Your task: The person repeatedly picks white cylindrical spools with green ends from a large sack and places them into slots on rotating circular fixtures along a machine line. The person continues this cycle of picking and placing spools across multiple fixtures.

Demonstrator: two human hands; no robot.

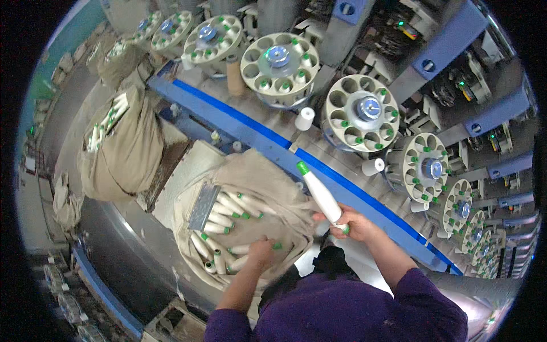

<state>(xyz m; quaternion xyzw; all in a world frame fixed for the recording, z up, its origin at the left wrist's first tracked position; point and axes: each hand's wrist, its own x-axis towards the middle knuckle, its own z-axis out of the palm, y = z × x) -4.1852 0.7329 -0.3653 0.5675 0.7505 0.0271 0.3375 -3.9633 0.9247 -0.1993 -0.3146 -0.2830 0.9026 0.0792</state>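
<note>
My right hand (358,223) is closed around the lower end of a bobbin of white yarn (320,195). This bobbin tilts up to the left, its green tip in the air beside the blue machine rail. Down in the open cloth sack (290,219), my left hand (262,252) is closed around another white yarn bobbin (240,249), with a green end sticking out past the fingers. Several more green-tipped bobbins (219,219) lie in the sack, left of that hand, some against a grey metal plate (203,206).
Round magazines (360,112) with green-tipped bobbins in their pockets line the machine behind the blue rail (245,117). White cones (305,118) and a brown cone (234,77) stand along it. Another full sack (128,157) sits at the left, near the walkway floor (117,228).
</note>
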